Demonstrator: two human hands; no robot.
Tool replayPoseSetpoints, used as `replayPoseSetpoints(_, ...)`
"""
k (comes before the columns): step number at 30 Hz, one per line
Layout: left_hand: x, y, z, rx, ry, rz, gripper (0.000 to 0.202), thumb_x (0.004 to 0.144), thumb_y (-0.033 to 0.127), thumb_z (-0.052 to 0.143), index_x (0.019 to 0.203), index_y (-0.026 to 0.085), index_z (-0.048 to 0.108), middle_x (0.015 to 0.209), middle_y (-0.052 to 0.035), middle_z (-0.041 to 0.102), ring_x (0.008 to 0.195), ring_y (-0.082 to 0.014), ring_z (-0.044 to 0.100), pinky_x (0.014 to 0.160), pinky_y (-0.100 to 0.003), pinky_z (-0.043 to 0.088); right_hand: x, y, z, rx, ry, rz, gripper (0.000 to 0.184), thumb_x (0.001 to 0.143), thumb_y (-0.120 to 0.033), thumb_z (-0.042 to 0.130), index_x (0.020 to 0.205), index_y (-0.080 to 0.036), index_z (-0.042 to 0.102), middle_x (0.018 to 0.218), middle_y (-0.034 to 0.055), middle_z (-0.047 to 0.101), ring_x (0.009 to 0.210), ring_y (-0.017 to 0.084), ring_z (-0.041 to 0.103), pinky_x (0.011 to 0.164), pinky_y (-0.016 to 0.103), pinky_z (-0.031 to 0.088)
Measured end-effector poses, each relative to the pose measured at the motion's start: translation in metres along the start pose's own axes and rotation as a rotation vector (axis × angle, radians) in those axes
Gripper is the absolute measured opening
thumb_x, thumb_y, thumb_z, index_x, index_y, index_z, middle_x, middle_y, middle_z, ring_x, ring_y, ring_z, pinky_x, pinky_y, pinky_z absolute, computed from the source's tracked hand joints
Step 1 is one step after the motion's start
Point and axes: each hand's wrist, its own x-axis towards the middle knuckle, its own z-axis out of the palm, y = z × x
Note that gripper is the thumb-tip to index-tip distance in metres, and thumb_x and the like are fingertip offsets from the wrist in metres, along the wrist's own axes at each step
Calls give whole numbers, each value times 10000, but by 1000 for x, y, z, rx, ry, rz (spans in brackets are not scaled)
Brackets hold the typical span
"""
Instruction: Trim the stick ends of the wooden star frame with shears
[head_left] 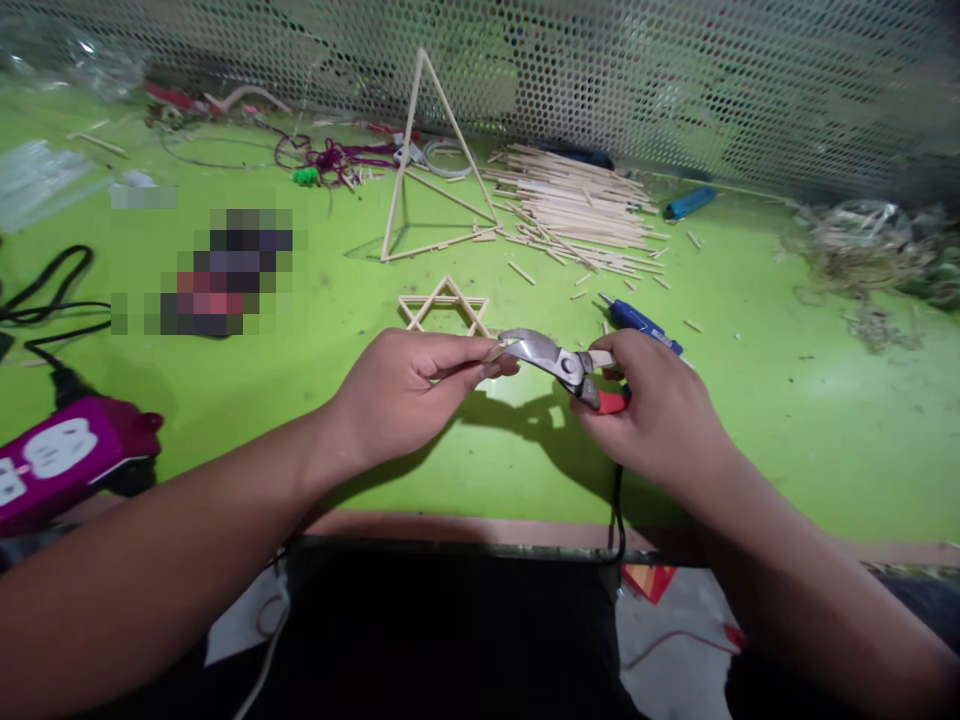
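Note:
My right hand [645,400] is wrapped around the handles of a pair of pruning shears [570,368], one grip red and the other pale. Their curved metal blades reach left to the fingertips of my left hand [409,390]. That hand is closed in a pinch on a thin pale wooden stick [498,348], mostly hidden by fingers and blades. Just behind it lies a six-pointed star [448,290] made of sticks, its lower part covered by my hand. Further back a pyramid-like stick frame [405,155] stands upright. A blue glue gun [637,320] lies beyond my right hand.
Loose wooden sticks [577,200] are piled at the back, with short offcuts around them. A blue-handled tool [688,203] lies to their right. At left are a purple power strip [75,455] and black cable [56,285]. A perforated metal screen [675,90] borders the green table [810,430].

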Motion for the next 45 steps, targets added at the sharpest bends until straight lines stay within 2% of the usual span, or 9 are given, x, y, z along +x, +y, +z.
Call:
replayPoseSetpoints(14,0,1,0,57,19,21,249,1025,397,720,1212,334,873,1137,21,876,936,-197,843,794,-255,656,-2,1,0,-3,-12,-21,232,832,-350,640,1020,-237,566,903,83,671,842,296,618,725,398,428)
replayPoseSetpoints(35,-1,1,0,56,21,33,254,1039,366,708,1231,318,867,1189,9,865,1023,-209,845,870,-269,666,-1,1,1,-4,-18,-23,233,828,-355,637,1014,-237,561,900,85,668,841,299,619,728,399,425)
replayPoseSetpoints(45,-2,1,2,96,70,68,252,1030,253,704,1215,294,871,1161,14,872,996,-179,846,868,-226,650,-1,0,1,-13,-27,-5,230,837,-365,635,1012,-226,577,899,94,674,834,304,626,715,397,417)
